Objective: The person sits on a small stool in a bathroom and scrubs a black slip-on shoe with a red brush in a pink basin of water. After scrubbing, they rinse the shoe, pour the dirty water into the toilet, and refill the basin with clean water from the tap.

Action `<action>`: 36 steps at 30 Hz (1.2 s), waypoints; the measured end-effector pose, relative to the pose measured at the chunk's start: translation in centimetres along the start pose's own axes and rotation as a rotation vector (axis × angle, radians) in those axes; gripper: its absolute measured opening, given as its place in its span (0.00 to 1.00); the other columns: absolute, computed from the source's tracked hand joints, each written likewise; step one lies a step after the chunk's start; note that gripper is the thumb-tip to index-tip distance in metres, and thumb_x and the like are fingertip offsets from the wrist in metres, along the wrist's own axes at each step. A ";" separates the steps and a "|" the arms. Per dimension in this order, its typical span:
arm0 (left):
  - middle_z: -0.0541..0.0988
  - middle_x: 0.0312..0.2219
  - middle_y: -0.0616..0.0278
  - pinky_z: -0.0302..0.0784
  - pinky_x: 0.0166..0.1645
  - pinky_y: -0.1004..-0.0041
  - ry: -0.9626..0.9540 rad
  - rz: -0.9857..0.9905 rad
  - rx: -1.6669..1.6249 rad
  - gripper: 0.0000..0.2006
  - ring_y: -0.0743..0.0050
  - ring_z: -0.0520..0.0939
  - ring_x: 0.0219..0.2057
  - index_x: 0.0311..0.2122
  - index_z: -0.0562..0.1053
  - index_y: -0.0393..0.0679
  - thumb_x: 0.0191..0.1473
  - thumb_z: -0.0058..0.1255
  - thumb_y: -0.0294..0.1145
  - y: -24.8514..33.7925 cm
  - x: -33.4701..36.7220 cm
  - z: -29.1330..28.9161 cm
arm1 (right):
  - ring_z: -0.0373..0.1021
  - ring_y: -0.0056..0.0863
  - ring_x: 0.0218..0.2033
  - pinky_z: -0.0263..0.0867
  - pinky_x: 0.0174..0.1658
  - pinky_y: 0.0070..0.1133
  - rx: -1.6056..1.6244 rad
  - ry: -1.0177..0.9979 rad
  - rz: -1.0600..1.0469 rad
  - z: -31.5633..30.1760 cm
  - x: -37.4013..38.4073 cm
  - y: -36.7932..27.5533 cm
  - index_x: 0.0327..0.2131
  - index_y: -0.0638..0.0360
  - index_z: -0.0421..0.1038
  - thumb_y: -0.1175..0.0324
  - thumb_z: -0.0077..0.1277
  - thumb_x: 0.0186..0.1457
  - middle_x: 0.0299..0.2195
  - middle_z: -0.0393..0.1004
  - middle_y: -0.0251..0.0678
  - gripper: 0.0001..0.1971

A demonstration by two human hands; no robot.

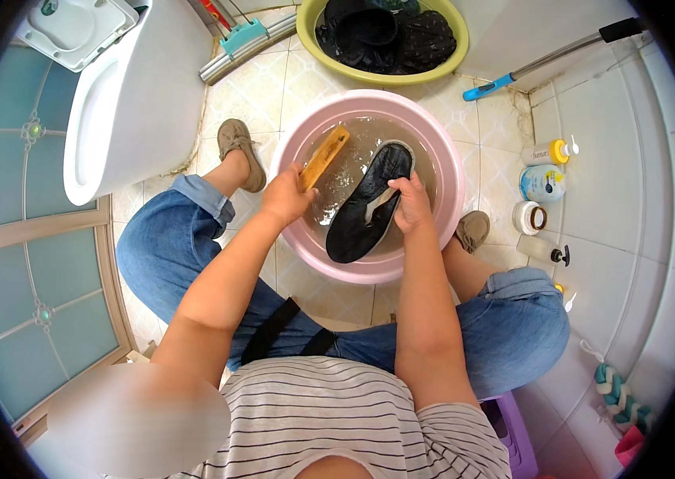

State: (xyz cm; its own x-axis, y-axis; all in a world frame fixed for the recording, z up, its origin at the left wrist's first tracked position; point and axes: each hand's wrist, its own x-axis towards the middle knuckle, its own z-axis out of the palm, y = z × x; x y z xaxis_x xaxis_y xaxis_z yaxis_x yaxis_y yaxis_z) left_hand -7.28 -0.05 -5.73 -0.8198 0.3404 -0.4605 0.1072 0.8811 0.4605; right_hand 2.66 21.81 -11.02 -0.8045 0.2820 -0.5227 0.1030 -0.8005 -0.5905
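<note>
A pink basin of murky water stands on the floor between my feet. Over the water, my right hand grips a wet black flat shoe by its side, thumb near the opening where a pale insole shows. The shoe lies slantwise, one end toward the lower left. At the basin's left side my left hand is closed round one end of a wooden scrub brush. Its flat yellow-brown back faces up and its bristles are hidden. Brush and shoe are apart.
Beyond the basin stands a yellow-green tub of dark clothes. A squeegee mop lies beside the toilet. Along the right wall are a blue-handled pole, a blue-and-white bottle, a jar and a clear pump bottle.
</note>
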 end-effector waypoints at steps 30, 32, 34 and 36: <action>0.77 0.31 0.48 0.73 0.39 0.56 0.113 0.153 0.217 0.15 0.47 0.78 0.35 0.43 0.66 0.47 0.49 0.49 0.35 1.8 -0.8 0.3 | 0.67 0.33 0.39 0.64 0.48 0.31 0.308 0.200 0.056 -2.4 1.5 0.0 0.41 0.57 0.66 0.79 0.44 0.42 0.36 0.69 0.33 0.18; 0.77 0.31 0.48 0.73 0.40 0.55 0.127 0.100 0.163 0.15 0.45 0.78 0.35 0.44 0.66 0.48 0.50 0.48 0.34 2.0 -1.2 0.3 | 0.67 0.33 0.39 0.63 0.48 0.31 0.324 0.201 0.025 -2.5 1.6 0.1 0.40 0.56 0.67 0.78 0.44 0.42 0.36 0.69 0.33 0.17; 0.77 0.32 0.48 0.73 0.40 0.55 0.027 0.081 0.274 0.16 0.45 0.78 0.36 0.44 0.66 0.48 0.49 0.49 0.35 1.1 -1.0 0.6 | 0.67 0.33 0.39 0.63 0.48 0.31 0.359 0.192 0.035 -2.5 1.7 -0.2 0.40 0.56 0.67 0.78 0.45 0.42 0.36 0.69 0.34 0.17; 0.77 0.32 0.48 0.72 0.40 0.56 0.006 0.071 0.298 0.17 0.45 0.78 0.36 0.45 0.65 0.47 0.49 0.50 0.35 0.6 -0.8 0.8 | 0.67 0.34 0.39 0.63 0.48 0.31 0.354 0.198 0.043 -2.5 1.5 -0.7 0.40 0.57 0.68 0.77 0.45 0.43 0.36 0.70 0.35 0.16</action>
State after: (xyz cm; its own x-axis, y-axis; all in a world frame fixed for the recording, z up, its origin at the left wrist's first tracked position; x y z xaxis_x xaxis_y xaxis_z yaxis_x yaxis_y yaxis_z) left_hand -6.04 0.43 -5.72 -0.8074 0.4035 -0.4305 0.3241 0.9130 0.2479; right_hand 2.86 24.07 -12.91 -0.6719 0.3134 -0.6710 -0.1020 -0.9366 -0.3353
